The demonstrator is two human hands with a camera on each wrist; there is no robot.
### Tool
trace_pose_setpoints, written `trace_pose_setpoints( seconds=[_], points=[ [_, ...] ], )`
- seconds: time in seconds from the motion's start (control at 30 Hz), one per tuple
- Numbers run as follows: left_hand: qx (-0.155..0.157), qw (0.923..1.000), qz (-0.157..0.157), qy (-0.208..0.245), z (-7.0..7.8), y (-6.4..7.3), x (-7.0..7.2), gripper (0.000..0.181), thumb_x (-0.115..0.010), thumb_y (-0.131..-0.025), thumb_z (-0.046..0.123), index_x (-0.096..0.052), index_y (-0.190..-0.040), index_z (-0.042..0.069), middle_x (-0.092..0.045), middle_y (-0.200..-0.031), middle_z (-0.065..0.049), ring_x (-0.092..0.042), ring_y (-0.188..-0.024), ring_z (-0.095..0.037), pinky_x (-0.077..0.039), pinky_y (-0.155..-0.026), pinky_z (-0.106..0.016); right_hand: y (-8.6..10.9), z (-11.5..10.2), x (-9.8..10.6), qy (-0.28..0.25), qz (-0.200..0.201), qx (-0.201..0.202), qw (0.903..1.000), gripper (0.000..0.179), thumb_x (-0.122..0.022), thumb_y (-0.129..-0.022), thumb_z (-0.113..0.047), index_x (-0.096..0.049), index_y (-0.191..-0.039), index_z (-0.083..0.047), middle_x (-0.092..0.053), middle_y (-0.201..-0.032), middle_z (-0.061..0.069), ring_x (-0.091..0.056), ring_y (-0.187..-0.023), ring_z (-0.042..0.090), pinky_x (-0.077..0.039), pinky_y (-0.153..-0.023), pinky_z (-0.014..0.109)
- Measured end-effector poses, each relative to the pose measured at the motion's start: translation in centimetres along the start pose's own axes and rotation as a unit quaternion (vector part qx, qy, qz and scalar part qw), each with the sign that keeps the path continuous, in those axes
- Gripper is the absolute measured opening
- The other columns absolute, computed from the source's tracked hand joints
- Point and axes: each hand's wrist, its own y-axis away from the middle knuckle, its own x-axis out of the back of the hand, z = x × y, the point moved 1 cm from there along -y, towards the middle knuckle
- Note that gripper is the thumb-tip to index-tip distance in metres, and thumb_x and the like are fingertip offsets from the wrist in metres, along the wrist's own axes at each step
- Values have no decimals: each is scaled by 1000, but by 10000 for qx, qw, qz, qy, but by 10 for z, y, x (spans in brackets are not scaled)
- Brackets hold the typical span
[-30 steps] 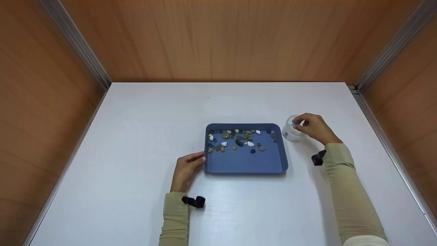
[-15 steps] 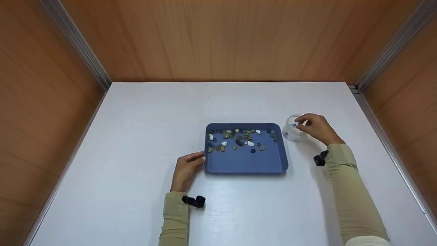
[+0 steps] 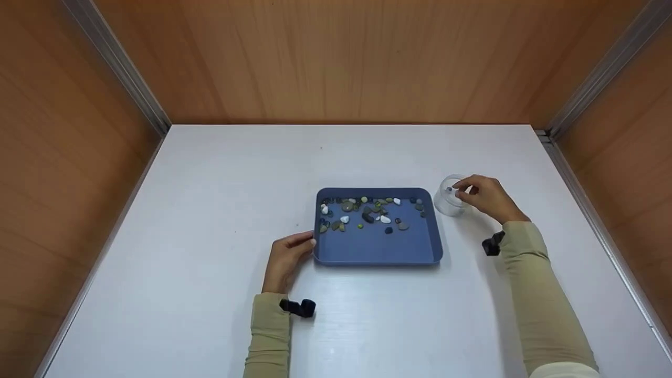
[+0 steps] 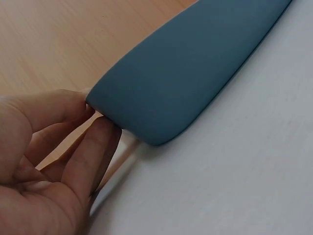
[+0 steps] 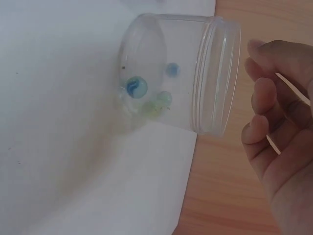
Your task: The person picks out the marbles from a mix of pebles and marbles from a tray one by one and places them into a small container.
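Tray held on one side, jar parked on the other
The left hand has the tray's left rim pinched between thumb and fingers, probably so it doesn't slide around. The clear jar stands upright just right of the tray, likely to suit the right hand, whose fingers hang loosely apart by the jar's mouth, holding nothing. A few marbles are inside the jar, while the stones sit mostly in the tray's far half.
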Motion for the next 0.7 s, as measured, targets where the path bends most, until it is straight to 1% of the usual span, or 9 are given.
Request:
trace_pose_setpoints(
  seconds=[0.13,0.3,0.5,0.7],
  points=[
    [-8,9999,-2,141,1,1,-1,30,-72,-83,4,-71,-112,1,-67,-116,-16,-65,-96,-14,-55,-81,-23,0,0,-2,21,-12,18,10000,19,-64,-90,-6,-71,-108,-2,-68,-95,15,-52,-76,19,-41,-64,22],
    [-18,9999,3,134,1,1,-1,29,-72,-83,4,-71,-111,2,-68,-115,-14,-65,-96,-13,-55,-81,-24,-1,-1,-4,-22,-15,4,10000,19,-65,-90,-6,-71,-108,-2,-68,-95,15,-52,-76,18,-42,-63,21],
    [-74,9999,-23,115,2,2,-1,29,-72,-83,4,-71,-112,2,-67,-117,-16,-65,-97,-13,-55,-82,-24,-5,-5,-8,-18,-7,105,9999,18,-65,-90,-5,-71,-106,-2,-69,-94,14,-52,-74,17,-42,-63,20],
    [-50,9999,-13,147,1,2,-1,30,-72,-83,4,-71,-112,1,-67,-118,-17,-65,-98,-13,-55,-83,-24,-6,-8,-12,-51,-55,130,9999,19,-65,-90,-6,-71,-107,-1,-69,-95,14,-52,-74,17,-42,-62,21]
  ],
)
